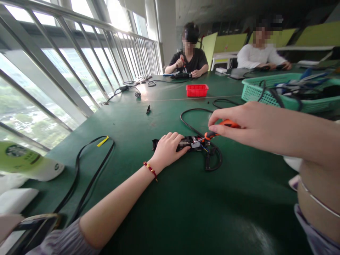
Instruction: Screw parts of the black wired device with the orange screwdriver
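On the green table lies a long black electrical device (195,144) with its casing opened, showing metal parts and thin wires inside. My left hand (169,148) wraps over its left part and presses it to the table. My right hand (236,118) grips a screwdriver (211,135) with an orange and black handle. The shaft slants down leftward to the exposed inner parts; whether its tip sits in a screw is too small to tell. A black power cord (221,159) curls beside the device's right end.
A red plastic bin (197,90) stands farther back, and a small black part (148,109) lies left of it. At the right is a green basket (255,92) holding cables. A black strap (77,166), a cup (26,159) and a phone (34,230) occupy the left. Two people sit opposite.
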Demonstrator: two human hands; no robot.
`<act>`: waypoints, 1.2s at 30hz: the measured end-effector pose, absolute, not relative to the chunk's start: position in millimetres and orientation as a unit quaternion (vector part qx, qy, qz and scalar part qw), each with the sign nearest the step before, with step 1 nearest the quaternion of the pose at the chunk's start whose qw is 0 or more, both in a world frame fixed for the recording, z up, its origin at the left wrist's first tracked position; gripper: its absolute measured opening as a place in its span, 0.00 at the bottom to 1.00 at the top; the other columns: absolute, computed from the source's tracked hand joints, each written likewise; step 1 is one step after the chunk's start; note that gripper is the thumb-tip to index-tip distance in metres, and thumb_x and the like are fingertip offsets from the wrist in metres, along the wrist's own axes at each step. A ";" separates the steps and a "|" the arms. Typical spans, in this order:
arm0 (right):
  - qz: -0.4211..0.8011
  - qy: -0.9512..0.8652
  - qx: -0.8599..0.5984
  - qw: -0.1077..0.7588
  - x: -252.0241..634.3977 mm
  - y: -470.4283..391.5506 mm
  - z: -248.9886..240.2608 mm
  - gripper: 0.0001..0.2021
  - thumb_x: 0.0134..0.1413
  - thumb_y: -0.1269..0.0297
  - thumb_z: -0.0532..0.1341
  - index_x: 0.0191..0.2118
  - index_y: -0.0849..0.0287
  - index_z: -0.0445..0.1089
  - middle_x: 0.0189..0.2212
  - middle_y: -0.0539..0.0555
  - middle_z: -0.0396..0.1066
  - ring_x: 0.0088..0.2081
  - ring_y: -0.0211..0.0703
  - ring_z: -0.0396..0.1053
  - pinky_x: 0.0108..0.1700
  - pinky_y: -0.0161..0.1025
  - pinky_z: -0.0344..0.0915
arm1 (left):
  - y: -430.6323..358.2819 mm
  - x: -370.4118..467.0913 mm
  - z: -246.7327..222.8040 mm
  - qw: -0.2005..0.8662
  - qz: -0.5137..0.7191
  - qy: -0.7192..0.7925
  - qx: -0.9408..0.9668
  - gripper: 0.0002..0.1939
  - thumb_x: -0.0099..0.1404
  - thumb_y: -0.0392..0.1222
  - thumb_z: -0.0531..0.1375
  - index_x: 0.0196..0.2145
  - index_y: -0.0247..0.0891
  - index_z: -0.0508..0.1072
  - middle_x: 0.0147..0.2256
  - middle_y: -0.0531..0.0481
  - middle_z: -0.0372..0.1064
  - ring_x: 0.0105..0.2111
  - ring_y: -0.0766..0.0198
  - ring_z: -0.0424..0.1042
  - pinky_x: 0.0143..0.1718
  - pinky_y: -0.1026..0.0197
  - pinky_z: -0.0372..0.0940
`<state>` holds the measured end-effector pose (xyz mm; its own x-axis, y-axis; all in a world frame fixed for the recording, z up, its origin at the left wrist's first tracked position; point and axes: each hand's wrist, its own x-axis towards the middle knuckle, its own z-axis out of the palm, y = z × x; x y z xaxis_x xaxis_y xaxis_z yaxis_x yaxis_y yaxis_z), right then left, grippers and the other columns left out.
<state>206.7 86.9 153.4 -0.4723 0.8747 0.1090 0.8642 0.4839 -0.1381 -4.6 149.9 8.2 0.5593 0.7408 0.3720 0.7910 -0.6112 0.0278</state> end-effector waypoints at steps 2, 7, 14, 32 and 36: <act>0.035 -0.856 -0.508 0.092 206.4 86.7 152.6 0.16 0.59 0.52 0.48 0.36 0.53 0.70 0.17 0.48 0.65 0.17 0.36 0.60 0.23 0.37 0.49 | 149.3 -4.9 8.9 0.073 -0.175 -0.435 -0.880 0.16 0.64 0.53 0.51 0.40 0.39 0.66 0.36 0.48 0.66 0.38 0.58 0.65 0.38 0.57 0.60; 0.021 -0.841 -0.533 0.084 199.8 81.2 153.1 0.14 0.58 0.55 0.49 0.34 0.54 0.68 0.20 0.49 0.67 0.22 0.38 0.64 0.24 0.35 0.50 | 147.5 -5.7 10.2 0.072 -0.178 -0.434 -0.880 0.15 0.65 0.53 0.51 0.40 0.39 0.66 0.36 0.48 0.66 0.38 0.59 0.65 0.38 0.57 0.60; 0.055 -0.844 -0.530 0.058 197.7 68.5 156.6 0.13 0.58 0.57 0.48 0.33 0.55 0.66 0.23 0.50 0.68 0.24 0.38 0.65 0.25 0.33 0.51 | 145.0 -5.4 14.3 0.073 -0.175 -0.435 -0.880 0.15 0.65 0.52 0.52 0.41 0.38 0.67 0.36 0.48 0.66 0.38 0.59 0.65 0.38 0.57 0.61; 0.071 -0.839 -0.536 0.056 203.2 69.5 156.6 0.13 0.58 0.55 0.48 0.30 0.54 0.63 0.20 0.48 0.66 0.22 0.37 0.63 0.24 0.32 0.50 | 145.6 -6.6 14.7 0.057 -0.174 -0.439 -0.879 0.16 0.65 0.53 0.51 0.41 0.38 0.67 0.36 0.48 0.65 0.37 0.59 0.65 0.39 0.57 0.60; 0.069 -0.838 -0.538 0.051 204.9 70.3 157.3 0.15 0.59 0.55 0.45 0.31 0.54 0.64 0.21 0.48 0.67 0.23 0.38 0.64 0.25 0.32 0.50 | 145.4 -6.6 14.4 0.060 -0.174 -0.439 -0.880 0.16 0.65 0.53 0.51 0.41 0.38 0.67 0.37 0.48 0.66 0.37 0.59 0.65 0.39 0.57 0.60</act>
